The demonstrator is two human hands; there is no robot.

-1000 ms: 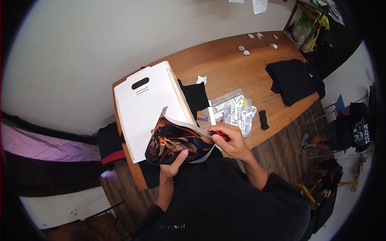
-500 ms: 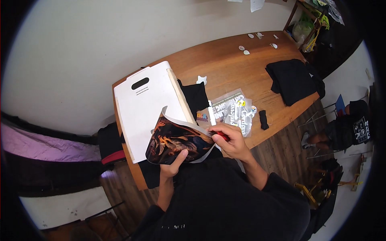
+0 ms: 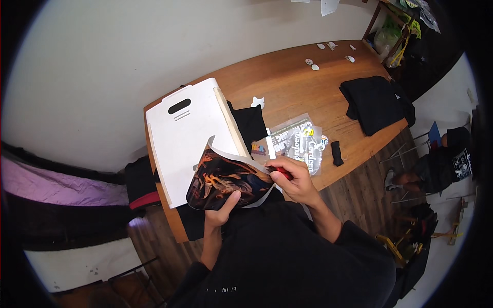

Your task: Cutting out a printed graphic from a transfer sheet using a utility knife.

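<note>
Two hands busy at white case's near right corner, curled printed sheet hiding that corner. Left hand pinching sheet's near edge, thumb on top. Right hand wrapped round red-handled tool, type unclear, angled at sheet's right edge, so nearer there. Long axis? Too curled, can't tell. Wall left of case, wood table stretching right.

Apparently a garment-printing workshop: wooden worktable, folded black garments, clear printed sheets.
</note>
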